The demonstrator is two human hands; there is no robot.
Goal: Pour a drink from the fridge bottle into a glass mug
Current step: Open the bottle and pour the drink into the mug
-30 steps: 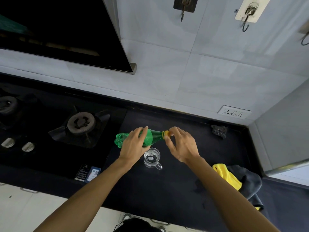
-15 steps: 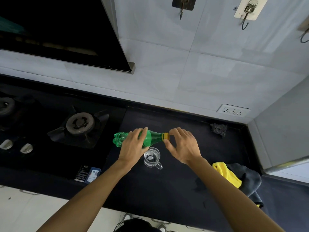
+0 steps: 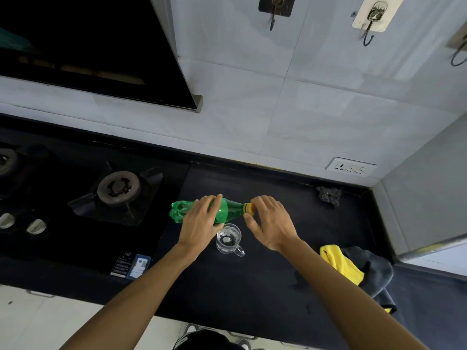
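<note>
Head view: left hand [image 3: 199, 223] grips green bottle [image 3: 231, 210], right hand [image 3: 273, 223] fingers [image 3: 258, 199] pinch its cap [image 3: 249, 208].

one head-worn wide-angle view, facing forward and down, close above the black counter [image 3: 240, 294], tiled wall [image 3: 303, 122] beyond

Middle of bottle [image 3: 228, 210] hidden under left hand [image 3: 202, 223]; liquid inside, can't tell. Right hand [image 3: 270, 223] covers far side of cap [image 3: 249, 208]. Far-left burner [image 3: 6, 161] cut by left edge. Rightmost wall hook [image 3: 458, 54] cut by right edge. Print on stove labels [image 3: 131, 265] too small to read. Dark round object [image 3: 207, 341] at near edge mostly out of frame.
</note>
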